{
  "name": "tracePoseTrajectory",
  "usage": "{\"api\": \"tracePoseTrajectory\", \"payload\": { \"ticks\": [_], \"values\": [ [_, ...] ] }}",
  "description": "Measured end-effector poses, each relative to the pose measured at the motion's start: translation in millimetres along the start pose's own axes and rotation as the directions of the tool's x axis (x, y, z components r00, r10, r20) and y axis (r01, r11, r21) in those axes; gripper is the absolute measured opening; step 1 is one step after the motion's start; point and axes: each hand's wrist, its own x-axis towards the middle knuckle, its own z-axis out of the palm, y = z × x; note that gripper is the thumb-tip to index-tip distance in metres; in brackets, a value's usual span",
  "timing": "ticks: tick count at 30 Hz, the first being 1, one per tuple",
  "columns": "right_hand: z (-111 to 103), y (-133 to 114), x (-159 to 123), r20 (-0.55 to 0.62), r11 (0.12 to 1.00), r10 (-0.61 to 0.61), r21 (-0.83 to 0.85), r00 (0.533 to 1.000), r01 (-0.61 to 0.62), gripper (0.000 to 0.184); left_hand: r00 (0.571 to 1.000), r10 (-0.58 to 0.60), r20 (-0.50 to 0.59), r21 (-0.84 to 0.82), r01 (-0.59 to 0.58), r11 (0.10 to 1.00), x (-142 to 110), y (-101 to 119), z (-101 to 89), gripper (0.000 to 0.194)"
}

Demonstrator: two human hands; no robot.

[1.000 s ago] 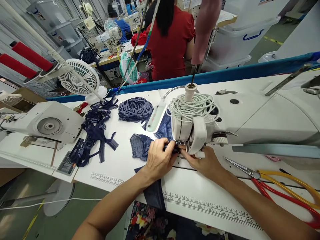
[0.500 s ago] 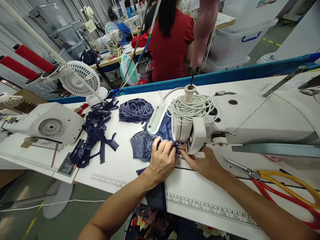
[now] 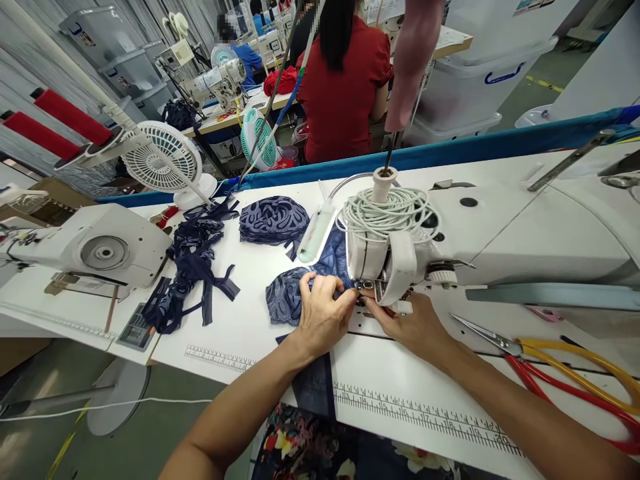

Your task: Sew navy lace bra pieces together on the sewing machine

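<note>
Red-and-black floral cloth point(image 3: 295, 443) lies nearest, below the front edge of the white table with a printed ruler point(image 3: 240, 333). A flat navy fabric strip point(image 3: 314, 387) hangs over that edge. Left hand point(image 3: 323, 313): half-closed, thumb and bent fingers holding the navy lace fabric piece point(image 3: 283, 297) down beside the head of the white sewing machine point(image 3: 505, 233), apparently to flatten it and guide its edge. Right hand point(image 3: 407, 321): thumb and forefinger extended to the same spot, other fingers partly hidden; cannot tell whether it grips. Judged: hands flank the sewing point so the fabric lies taut. Steel scissors with red and yellow handles point(image 3: 517, 348) rest at right, likely for easy reach. Farther: folded navy lace stack point(image 3: 274, 220) and tangled navy strap heap point(image 3: 193, 260), presumably set left to free working space. Beyond the table: person in a red top point(image 3: 345, 100), back turned
</note>
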Motion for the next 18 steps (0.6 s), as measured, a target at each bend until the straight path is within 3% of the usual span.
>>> {"api": "tracePoseTrajectory", "payload": {
  "ticks": [2,6,14,18],
  "values": [
    [-12,0,-1,0.02,0.999,-0.035,-0.031,0.999,0.036,0.032,1.0,-0.021,0.012,-0.035,0.021,0.999,2,-1,-1.8,0.012],
    [-29,1,-7,0.057,0.962,-0.225,-0.148,0.973,0.231,0.03,0.992,-0.055,0.116,-0.136,0.071,0.988,4,-4,-4.3,0.013],
    [-17,-2,-12,0.085,0.931,-0.342,-0.106,0.936,0.35,0.026,0.984,-0.092,0.151,-0.19,0.121,0.974,6,-7,-5.9,0.012],
    [-17,-8,-13,0.071,0.91,-0.395,-0.106,0.916,0.401,0.027,0.987,-0.04,0.158,-0.199,0.071,0.977,5,-10,-7.8,0.016]
  ]
}}
